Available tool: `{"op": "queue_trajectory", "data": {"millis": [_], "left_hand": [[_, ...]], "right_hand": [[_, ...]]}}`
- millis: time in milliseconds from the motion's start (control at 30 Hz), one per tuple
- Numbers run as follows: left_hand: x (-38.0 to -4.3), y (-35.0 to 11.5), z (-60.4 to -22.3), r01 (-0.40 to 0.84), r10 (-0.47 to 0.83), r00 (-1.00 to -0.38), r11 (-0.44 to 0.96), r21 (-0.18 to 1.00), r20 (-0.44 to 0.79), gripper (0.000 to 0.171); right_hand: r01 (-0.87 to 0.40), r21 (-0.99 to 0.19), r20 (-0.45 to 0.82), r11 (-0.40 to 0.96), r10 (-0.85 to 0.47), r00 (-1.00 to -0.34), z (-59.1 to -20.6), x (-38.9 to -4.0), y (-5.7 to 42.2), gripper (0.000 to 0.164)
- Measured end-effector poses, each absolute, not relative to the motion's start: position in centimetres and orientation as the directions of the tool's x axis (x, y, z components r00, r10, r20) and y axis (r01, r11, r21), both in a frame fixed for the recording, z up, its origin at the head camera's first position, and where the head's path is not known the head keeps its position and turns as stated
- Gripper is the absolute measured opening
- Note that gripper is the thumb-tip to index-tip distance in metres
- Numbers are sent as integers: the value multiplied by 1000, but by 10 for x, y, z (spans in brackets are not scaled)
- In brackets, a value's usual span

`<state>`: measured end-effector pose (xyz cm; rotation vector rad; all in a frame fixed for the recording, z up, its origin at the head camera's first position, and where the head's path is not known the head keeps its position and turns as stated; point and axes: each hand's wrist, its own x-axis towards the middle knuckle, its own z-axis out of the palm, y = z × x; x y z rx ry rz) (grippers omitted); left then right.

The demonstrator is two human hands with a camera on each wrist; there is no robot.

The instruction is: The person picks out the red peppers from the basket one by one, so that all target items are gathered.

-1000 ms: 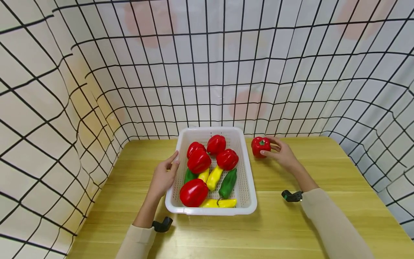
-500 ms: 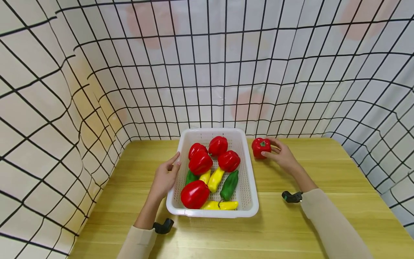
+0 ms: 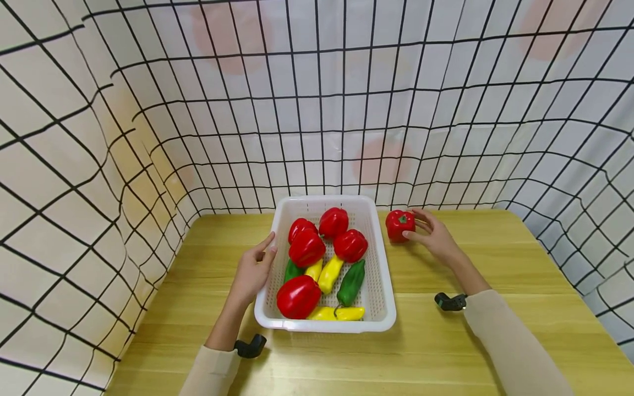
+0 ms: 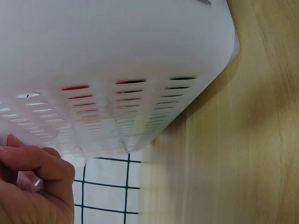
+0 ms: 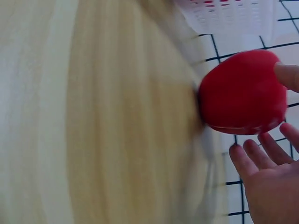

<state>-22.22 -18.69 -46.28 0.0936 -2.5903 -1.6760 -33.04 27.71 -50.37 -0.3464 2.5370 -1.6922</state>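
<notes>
A white plastic basket holds several red bell peppers, green peppers and yellow peppers. My left hand grips the left rim of the basket; in the left wrist view its curled fingers lie against the perforated outer wall. Right of the basket, one more red bell pepper stands upright on the table, green stem up. My right hand is around its right side. In the right wrist view the thumb overlaps the pepper's edge, while the spread fingers appear slightly apart from it.
The wooden table carries the basket near its back edge. White cloth with a black grid encloses the back and both sides. A black wrist camera sits on the left wrist, another on the right.
My right hand has shifted slightly right, and its fingers have loosened around the red bell pepper, which stays in place. My left hand remains at the basket rim.
</notes>
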Motion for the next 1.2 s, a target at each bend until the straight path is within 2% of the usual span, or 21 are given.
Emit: {"op": "queue_trajectory", "data": {"millis": [367,700,1200], "left_hand": [[-224,-188,-464,-41,-91,-996,398,917,-6,45],[-222,-187,-464,-26,-88,-996,396,918,10,45],[-221,-186,-463,-21,-87,-996,389,921,14,45]], "right_hand": [[-247,-889,176,384,-211,-961,-470,-316,276,80],[-327,-873,247,362,-250,-936,-449,-307,255,79],[-356,-858,215,369,-372,-903,-434,-294,207,72]]}}
